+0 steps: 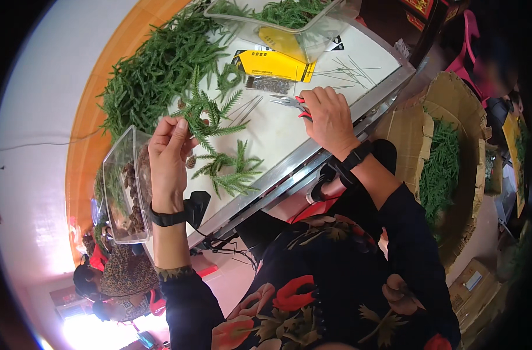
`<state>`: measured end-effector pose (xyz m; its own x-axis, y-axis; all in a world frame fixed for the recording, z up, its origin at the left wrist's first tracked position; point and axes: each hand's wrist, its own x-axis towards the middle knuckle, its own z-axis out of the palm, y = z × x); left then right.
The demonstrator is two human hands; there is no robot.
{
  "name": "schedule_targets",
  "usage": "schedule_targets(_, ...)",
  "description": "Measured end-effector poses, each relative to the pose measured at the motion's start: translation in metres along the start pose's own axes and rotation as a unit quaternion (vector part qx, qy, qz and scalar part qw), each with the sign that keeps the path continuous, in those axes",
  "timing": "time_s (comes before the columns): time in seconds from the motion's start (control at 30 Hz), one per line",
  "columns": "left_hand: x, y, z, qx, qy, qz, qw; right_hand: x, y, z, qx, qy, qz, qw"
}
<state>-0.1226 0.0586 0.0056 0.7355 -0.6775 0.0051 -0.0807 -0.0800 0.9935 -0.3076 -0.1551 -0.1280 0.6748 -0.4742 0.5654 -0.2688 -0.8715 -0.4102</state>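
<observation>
Above the white table my left hand [171, 140] pinches a green artificial pine sprig [210, 114] near its base. A pine cone [191, 161] shows just below those fingers. My right hand [329, 116] is closed round red-handled pliers [288, 101], whose jaws point left toward the sprig. Another pine sprig [228, 169] lies on the tabletop below the one I hold. Between the hands, several thin wire pieces [246, 109] rest on the table. Whether the pliers' jaws touch anything is hard to see; they look apart from the sprig.
A large heap of pine sprigs [161, 73] covers the far left. Clear bins [304, 36] [126, 230] hold greenery and pine cones. Beside a yellow card [277, 65] lie a packet of small parts [270, 84] and long wires [356, 73]. A cardboard box [408, 125] of greenery stands right.
</observation>
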Motion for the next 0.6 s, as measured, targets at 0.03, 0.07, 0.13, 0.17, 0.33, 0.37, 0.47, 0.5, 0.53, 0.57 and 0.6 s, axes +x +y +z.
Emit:
schedule_targets(0.03,-0.004,-0.001,-0.002,-0.001,0.004,-0.001,1.0,0.0,-0.001,0.0,0.002,0.001,-0.002,1.0)
schedule_targets(0.07,-0.007,-0.002,-0.004,-0.032,0.003,-0.019,0.999,0.0,-0.001,0.0,0.004,0.001,-0.004,1.0)
schedule_targets(0.13,-0.015,-0.005,-0.009,-0.094,0.002,-0.057,0.994,0.001,0.0,0.001,0.003,0.001,-0.011,1.0)
schedule_targets(0.17,-0.018,-0.006,-0.01,-0.095,0.007,-0.059,0.994,0.002,0.0,0.001,0.0,0.004,-0.016,1.0)
schedule_targets(0.33,-0.039,-0.006,-0.005,-0.15,0.075,-0.122,0.978,0.001,0.001,0.002,-0.012,-0.004,-0.012,1.0)
schedule_targets(0.37,-0.043,-0.005,-0.002,-0.153,0.085,-0.12,0.977,0.002,0.001,0.003,-0.011,-0.009,-0.014,1.0)
schedule_targets(0.47,-0.055,-0.01,0.005,-0.145,0.107,-0.103,0.978,0.007,-0.001,-0.003,0.017,0.027,-0.027,0.999)
schedule_targets(0.5,-0.06,-0.013,0.007,-0.132,0.116,-0.085,0.981,0.005,-0.006,-0.007,0.015,0.024,-0.027,0.999)
schedule_targets(0.53,-0.064,-0.017,0.01,-0.12,0.125,-0.067,0.983,0.006,-0.023,-0.017,0.144,-0.01,0.039,0.989)
schedule_targets(0.57,-0.068,-0.023,0.013,-0.122,0.126,-0.071,0.982,0.006,-0.039,-0.025,0.27,-0.043,0.107,0.956)
schedule_targets(0.6,-0.073,-0.027,0.015,-0.114,0.126,-0.049,0.984,0.008,-0.054,-0.033,0.269,-0.046,0.109,0.956)
